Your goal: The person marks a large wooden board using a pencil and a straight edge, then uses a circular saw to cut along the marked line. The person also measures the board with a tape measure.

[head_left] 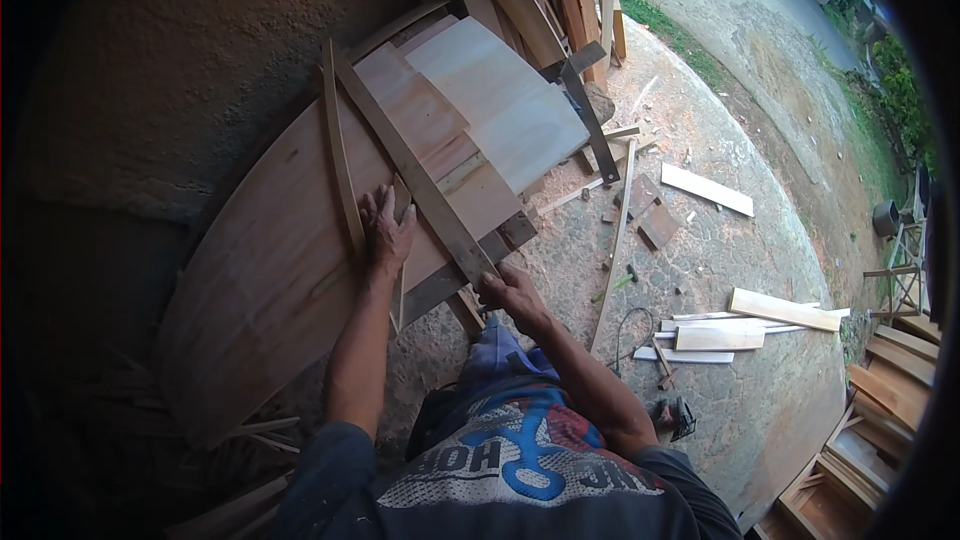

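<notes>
From the head camera, the left hand (386, 225) lies flat, fingers spread, pressing on the large plywood sheet (270, 260) just beside a long dark straightedge (415, 175) that runs diagonally across the sheet. The right hand (508, 292) is closed around the straightedge's near end, at the sheet's lower edge. Wood offcuts (745, 325) lie scattered on the stone ground (740, 410) to the right.

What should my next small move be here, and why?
Probably run the right hand up along the long straight batten, marking the plywood sheet. The left hand already presses flat beside the batten, and the right sits at its near end.
</notes>
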`<state>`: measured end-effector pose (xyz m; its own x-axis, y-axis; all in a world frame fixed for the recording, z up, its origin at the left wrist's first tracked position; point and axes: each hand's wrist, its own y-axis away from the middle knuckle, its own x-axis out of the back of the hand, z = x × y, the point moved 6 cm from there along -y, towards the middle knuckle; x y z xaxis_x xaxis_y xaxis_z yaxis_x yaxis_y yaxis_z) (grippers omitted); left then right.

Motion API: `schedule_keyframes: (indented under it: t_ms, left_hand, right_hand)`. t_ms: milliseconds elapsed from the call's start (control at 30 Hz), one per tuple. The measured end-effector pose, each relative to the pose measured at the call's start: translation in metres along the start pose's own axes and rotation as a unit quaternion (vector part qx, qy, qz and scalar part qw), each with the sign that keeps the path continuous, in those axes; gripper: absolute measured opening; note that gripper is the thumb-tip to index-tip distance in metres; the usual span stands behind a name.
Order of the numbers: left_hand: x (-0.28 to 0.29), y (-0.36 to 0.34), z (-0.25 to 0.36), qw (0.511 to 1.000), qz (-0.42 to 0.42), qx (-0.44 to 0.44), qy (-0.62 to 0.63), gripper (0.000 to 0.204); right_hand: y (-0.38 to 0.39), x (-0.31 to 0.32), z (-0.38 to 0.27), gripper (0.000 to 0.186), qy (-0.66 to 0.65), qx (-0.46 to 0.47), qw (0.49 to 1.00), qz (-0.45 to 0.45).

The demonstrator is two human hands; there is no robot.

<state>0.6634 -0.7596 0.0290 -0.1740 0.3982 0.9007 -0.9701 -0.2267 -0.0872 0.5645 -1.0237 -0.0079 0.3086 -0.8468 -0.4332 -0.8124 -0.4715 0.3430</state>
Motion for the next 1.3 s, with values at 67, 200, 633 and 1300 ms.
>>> schedule_keyframes:
  t_ms: [67, 200, 633, 1300]
  left_hand:
    - [0.0, 0.0, -0.004, 1.0, -0.002, 0.002, 0.001, 0.072]
    - [-0.002, -0.005, -0.004, 0.999, 0.011, -0.024, -0.027, 0.068]
    - [-0.01, -0.013, -0.011, 0.991, -0.013, -0.051, -0.126, 0.068]
    - [0.002, -0.032, -0.014, 0.995, -0.076, 0.062, 0.035, 0.066]
  right_hand:
    - [-0.001, -0.002, 0.0, 0.038, -0.005, -0.002, 1.0, 0.0]
    - [0.0, -0.005, -0.013, 0.041, 0.004, -0.004, 1.0, 0.008]
    - [0.137, 0.133, 0.131, 0.063, 0.13, -0.025, 0.931, 0.342]
    - [0.476, 0.321, 0.429, 0.031, 0.185, -0.283, 0.723, 0.603]
